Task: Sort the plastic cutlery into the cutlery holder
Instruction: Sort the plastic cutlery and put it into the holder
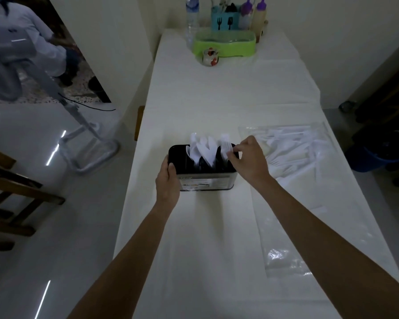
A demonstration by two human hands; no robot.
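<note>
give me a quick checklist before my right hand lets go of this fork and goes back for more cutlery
1. Left hand steadies the black cutlery holder: ok.
2. Right hand has the white fork over the holder's right end: ok.
3. Fork seated fully in its slot: cannot tell.
4. Same type as its neighbours in that slot: cannot tell.
5. Loose cutlery pile lies to the right on the table: ok.

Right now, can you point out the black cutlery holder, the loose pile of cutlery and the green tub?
Cutlery holder (pixel 205 180), head view, front wall.
Pile of cutlery (pixel 293 148), head view, middle of heap.
Green tub (pixel 226 46), head view, front wall.
</note>
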